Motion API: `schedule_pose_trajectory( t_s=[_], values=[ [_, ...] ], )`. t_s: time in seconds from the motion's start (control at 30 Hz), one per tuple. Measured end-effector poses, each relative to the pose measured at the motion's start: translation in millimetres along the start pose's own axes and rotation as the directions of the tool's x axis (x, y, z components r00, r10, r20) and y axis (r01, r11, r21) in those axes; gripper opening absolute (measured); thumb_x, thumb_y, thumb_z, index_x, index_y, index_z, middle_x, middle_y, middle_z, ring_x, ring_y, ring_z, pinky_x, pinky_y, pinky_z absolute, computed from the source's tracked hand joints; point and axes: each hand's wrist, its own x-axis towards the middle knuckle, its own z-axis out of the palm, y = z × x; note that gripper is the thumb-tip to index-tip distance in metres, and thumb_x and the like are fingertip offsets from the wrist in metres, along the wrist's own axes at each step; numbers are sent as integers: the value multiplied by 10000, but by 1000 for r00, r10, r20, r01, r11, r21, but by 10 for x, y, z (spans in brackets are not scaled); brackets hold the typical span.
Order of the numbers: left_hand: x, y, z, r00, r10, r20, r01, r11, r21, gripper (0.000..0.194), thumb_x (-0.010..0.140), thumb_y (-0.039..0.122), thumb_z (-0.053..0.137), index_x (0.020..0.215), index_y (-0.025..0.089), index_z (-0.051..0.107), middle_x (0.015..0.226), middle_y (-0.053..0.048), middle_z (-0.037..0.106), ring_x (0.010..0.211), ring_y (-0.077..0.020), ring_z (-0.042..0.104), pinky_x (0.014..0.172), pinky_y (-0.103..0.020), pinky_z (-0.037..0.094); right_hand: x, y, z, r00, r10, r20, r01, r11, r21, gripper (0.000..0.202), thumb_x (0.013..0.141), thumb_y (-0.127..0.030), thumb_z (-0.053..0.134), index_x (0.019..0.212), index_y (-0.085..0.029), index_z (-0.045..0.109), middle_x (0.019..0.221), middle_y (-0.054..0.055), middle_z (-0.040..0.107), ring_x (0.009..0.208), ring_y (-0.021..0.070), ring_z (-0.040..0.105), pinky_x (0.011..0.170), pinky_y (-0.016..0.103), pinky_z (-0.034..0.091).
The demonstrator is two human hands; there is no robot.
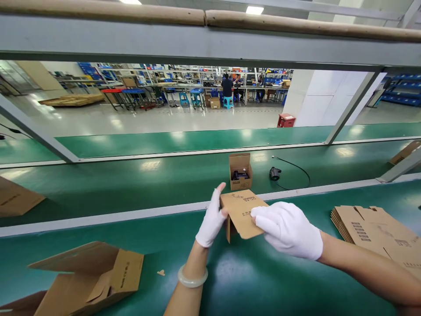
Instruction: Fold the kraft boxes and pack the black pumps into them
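Observation:
A small brown cardboard box (241, 207), printed and partly folded, is tilted above the green work surface between my hands. My right hand (291, 230), in a white glove, pinches its front flap between thumb and fingers. At its left side, my left hand (211, 221) holds the edge, fingertips bare beyond the white glove; some of its fingers are hidden. Just behind stands an open carton (241, 184) with a dark device (240, 175) inside. Right of that carton lies a small black pump-like part (275, 174) with a thin cable.
Flat printed cardboard blanks (378, 235) are stacked at right. A larger open carton (95, 281) lies at lower left, near a paper scrap (161, 272). Another carton (18, 197) is at far left. A grey metal frame (210, 41) crosses above; people work in the background.

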Motion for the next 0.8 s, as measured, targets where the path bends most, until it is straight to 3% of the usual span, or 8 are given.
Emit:
schedule_pose_trajectory(
  t_s=[0.07, 0.13, 0.2, 0.33, 0.47, 0.57, 0.7, 0.8],
  values=[
    [-34, 90, -57, 977, 118, 177, -147, 976, 163, 834, 659, 664, 657, 1338, 230, 441, 1422, -121, 416, 1375, -339, 265, 1131, -492, 215, 75, 40, -9, 997, 73, -15, -73, 997, 27, 159, 811, -99, 456, 875, -190, 569, 856, 56, 626, 741, 185, 572, 654, 296, 419],
    [-44, 140, -82, 965, 169, 200, -230, 912, 339, 526, 732, 493, 669, 1187, 246, 574, 1285, -82, 560, 1362, -311, 297, 1145, -508, 160, 164, 51, 22, 985, 171, 21, -172, 983, 65, 176, 767, -89, 451, 853, -189, 567, 820, 48, 627, 723, 189, 571, 679, 311, 418],
    [-29, 128, -91, 973, 176, 149, -226, 858, 461, 227, 820, 312, 559, 1020, 251, 648, 1115, -46, 658, 1301, -271, 400, 1140, -498, 185, 263, 66, 88, 958, 272, 91, -284, 944, 166, 197, 725, -78, 443, 843, -188, 555, 800, 32, 623, 711, 184, 567, 694, 313, 419],
    [54, -61, -193, 995, 43, 90, -84, 849, 521, 240, 819, 284, 503, 962, 222, 685, 1102, -67, 673, 1175, -269, 529, 1062, -447, 348, 465, 298, 296, 879, 444, 175, -468, 727, 503, 199, 761, -154, 459, 951, -202, 495, 894, 3, 618, 814, 166, 584, 749, 292, 455],
    [142, -272, -495, 993, -115, -1, 99, 854, 511, 342, 836, 380, 488, 1045, 170, 658, 1090, -112, 677, 1062, -294, 599, 964, -437, 444, 555, 945, 642, 591, 783, 192, -805, 559, 199, 361, 880, -322, 452, 1225, -238, 390, 1157, 24, 573, 1080, 169, 535, 938, 304, 396],
    [156, -312, -753, 984, -167, -64, 177, 847, 502, 432, 847, 412, 474, 1164, 147, 598, 1123, -134, 662, 1087, -304, 589, 964, -442, 445, 469, 1443, 993, 394, 890, 230, -911, 411, -26, 452, 872, -416, 510, 1238, -167, 419, 1237, 145, 516, 1148, 286, 491, 954, 401, 364],
    [82, -144, -956, 947, -95, -307, 261, 783, 564, 540, 829, 425, 532, 1310, 187, 468, 1377, -121, 477, 1288, -311, 415, 1076, -478, 325, 289, 1706, 1489, 209, 924, 320, -948, 272, -164, 565, 812, -524, 593, 1138, -75, 488, 1100, 221, 551, 1032, 343, 555, 849, 408, 419],
    [-24, 107, -925, 869, 92, -486, 216, 814, 539, 465, 854, 414, 530, 1286, 247, 483, 1356, -69, 494, 1267, -279, 436, 1089, -452, 320, 256, 1669, 1801, 155, 931, 331, -954, 228, -193, 575, 831, -499, 600, 1179, -61, 465, 1114, 221, 538, 1033, 331, 556, 845, 401, 425]
  ],
)
